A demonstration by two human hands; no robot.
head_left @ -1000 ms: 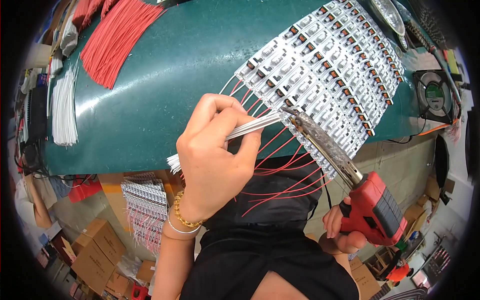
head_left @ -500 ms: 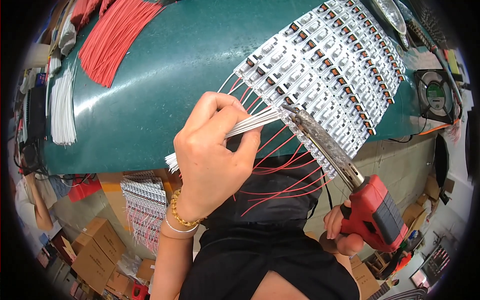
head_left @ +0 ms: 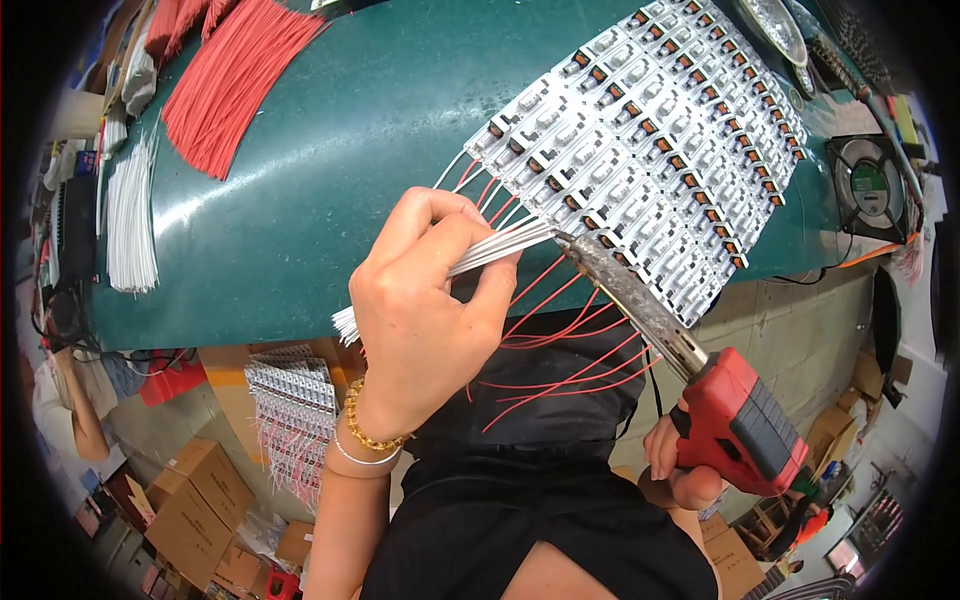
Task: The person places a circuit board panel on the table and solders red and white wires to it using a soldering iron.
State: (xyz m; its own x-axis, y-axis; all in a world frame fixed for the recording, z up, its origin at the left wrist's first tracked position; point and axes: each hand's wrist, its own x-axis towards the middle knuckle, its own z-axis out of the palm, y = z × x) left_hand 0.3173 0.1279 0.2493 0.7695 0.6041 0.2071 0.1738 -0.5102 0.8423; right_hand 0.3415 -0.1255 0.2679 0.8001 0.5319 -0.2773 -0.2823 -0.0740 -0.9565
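While your left hand (head_left: 430, 305) pinches a sheaf of white wires (head_left: 505, 243), thumb pressed against fingers, your right hand (head_left: 690, 487) wraps the grip of a red soldering gun (head_left: 745, 425). Right fingers curl round the handle, partly hidden; whether one squeezes a trigger, I cannot tell.

The panel of small silver-white boards (head_left: 640, 130) lies toward the right of the green table (head_left: 320, 150), its near corner jutting past the table's front edge. Gun tip and wire ends come together at the panel's lower-left edge; actual contact is too small to tell.

Along that edge, white and red leads both run out on the far side of your left hand. On the near side only red leads (head_left: 540, 386) show, trailing past the table's front edge.

Step in hand, as I judge it: soldering a white lead to the panel's edge, place by place toward the near corner. The next move seems to call for one wire end held steady while its joint sets, the tip lifted clear of neighbouring red leads, and that wire let go without a tug.

Spares: white bundle (head_left: 132, 215) by the table's left edge, red bundle (head_left: 240, 85) toward its far left corner.
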